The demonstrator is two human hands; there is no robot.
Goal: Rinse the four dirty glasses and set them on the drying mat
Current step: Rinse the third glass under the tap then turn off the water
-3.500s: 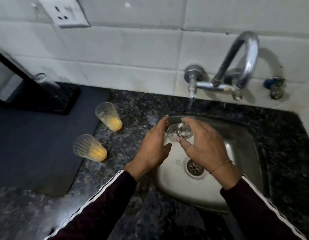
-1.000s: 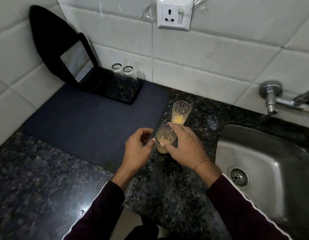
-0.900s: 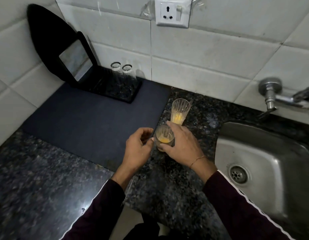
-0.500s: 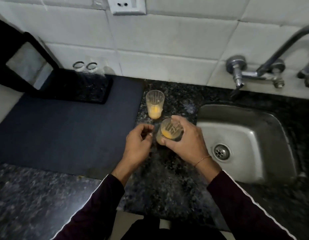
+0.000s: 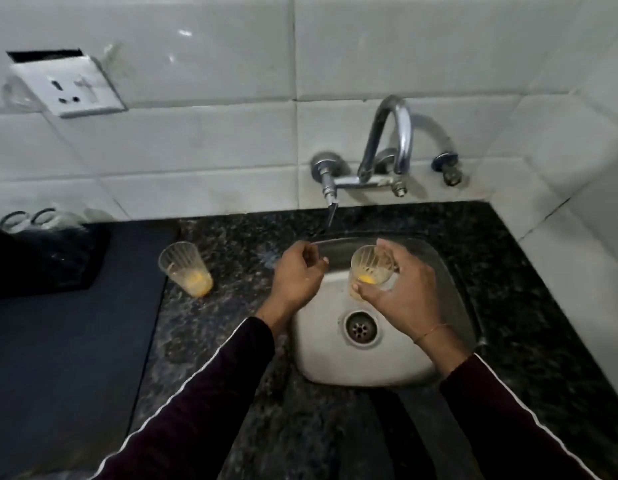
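My right hand (image 5: 401, 292) grips a ribbed glass (image 5: 370, 268) with orange residue at its bottom, held upright over the steel sink (image 5: 449, 282). My left hand (image 5: 297, 275) hovers at the sink's left rim with loosely curled fingers and holds nothing. A second dirty glass (image 5: 186, 268) with orange residue stands on the granite counter, just right of the dark drying mat (image 5: 75, 358). Two clear glasses (image 5: 30, 220) stand at the back left of the mat by the wall.
A wall tap (image 5: 330, 195) runs a thin stream of water down to the sink's back edge, left of the held glass. A chrome swan-neck spout (image 5: 394, 133) rises beside it. A black object (image 5: 34, 258) lies on the mat's back. A socket (image 5: 68, 86) is on the tiles.
My right hand lifted the nearer dirty glass off the counter and carried it right, over the sink. My left hand moved right alongside it. The other dirty glass stayed put.
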